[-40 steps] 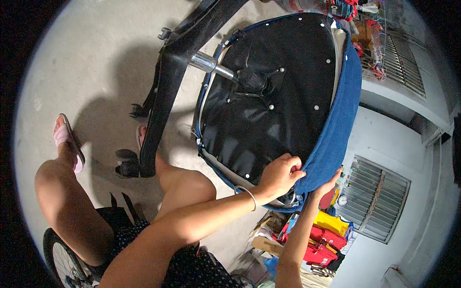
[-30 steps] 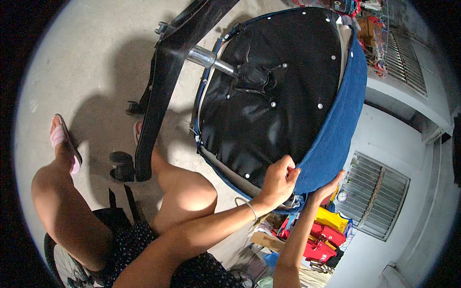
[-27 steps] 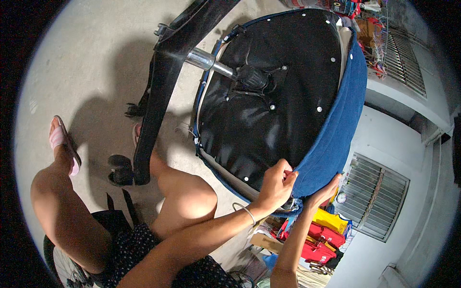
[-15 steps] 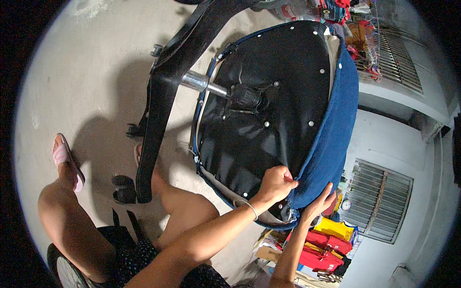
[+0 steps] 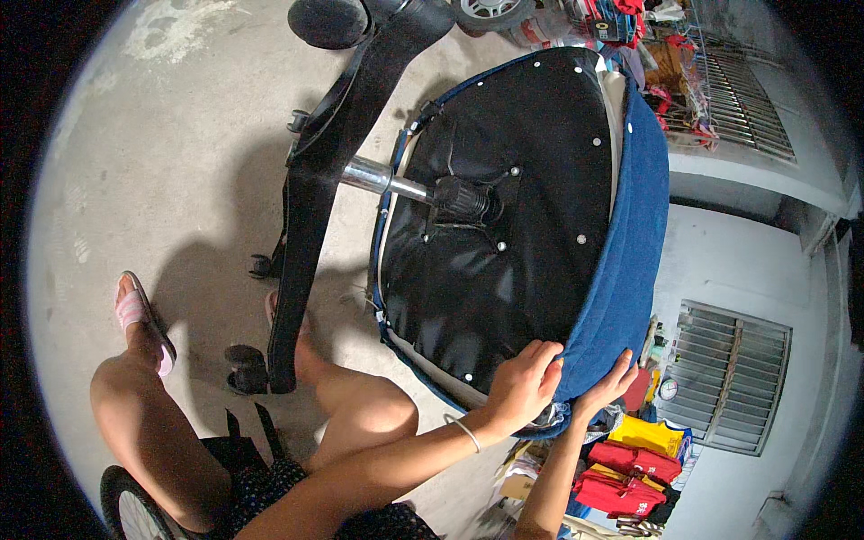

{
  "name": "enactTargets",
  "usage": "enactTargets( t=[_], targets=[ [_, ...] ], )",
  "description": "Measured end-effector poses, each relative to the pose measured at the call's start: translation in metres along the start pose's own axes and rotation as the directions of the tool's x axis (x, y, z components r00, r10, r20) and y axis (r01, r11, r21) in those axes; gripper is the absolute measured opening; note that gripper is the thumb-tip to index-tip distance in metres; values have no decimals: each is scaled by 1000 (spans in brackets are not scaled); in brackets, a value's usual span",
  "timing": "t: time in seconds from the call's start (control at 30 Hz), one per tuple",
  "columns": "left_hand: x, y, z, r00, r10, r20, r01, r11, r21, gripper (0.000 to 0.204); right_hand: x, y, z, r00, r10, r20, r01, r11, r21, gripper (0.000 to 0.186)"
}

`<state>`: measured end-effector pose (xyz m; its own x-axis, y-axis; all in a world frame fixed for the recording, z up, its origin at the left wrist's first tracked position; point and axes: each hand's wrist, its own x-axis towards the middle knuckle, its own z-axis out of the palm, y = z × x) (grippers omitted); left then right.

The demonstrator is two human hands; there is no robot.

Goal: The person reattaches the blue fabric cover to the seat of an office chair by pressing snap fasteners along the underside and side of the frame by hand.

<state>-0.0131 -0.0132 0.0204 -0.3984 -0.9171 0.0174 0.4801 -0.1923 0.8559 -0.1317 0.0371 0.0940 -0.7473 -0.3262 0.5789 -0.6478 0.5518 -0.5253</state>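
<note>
An overturned swivel chair shows its seat underside (image 5: 531,288), black fabric with silver studs, edged by a blue denim cover (image 5: 630,243) with pale lining. A chrome post (image 5: 364,175) joins it to the black wheeled base (image 5: 324,180). My left hand (image 5: 526,382), a bangle at the wrist, pinches the cover's edge at the lower right of the underside. Just right of it, my right hand (image 5: 605,391) grips the cover from its outer side, fingers curved over the denim. Crumpled material shows below my left hand; its detail is unclear.
My legs (image 5: 135,405) in pink slides rest on the concrete floor (image 5: 153,108). A bicycle wheel (image 5: 130,504) is at lower left, another wheel (image 5: 490,11) at the top. Colourful garments (image 5: 630,468), a clock (image 5: 668,387) and slatted windows (image 5: 729,369) are at right; a cluttered rack (image 5: 684,72) stands upper right.
The chair, my legs and the room have shifted down in the view. Both hands also sit lower in the picture, still on the cover's edge; my left fingers are slightly more extended over it.
</note>
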Motion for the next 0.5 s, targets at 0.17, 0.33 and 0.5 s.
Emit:
enactTargets(
  t=[0.17,0.33,0.5],
  targets=[
    [-2,-5,3,991,-134,-5,133,984,-117,18,3,6,-1,1000,-20,5,20,999,-34,45],
    [3,-13,-1,881,-370,295,458,825,-332,22,3,6,-2,999,48,20,-49,996,79,42],
    [2,3,-7,917,-292,270,381,840,-386,19,11,20,-9,999,5,39,-8,997,81,42]
  ],
)
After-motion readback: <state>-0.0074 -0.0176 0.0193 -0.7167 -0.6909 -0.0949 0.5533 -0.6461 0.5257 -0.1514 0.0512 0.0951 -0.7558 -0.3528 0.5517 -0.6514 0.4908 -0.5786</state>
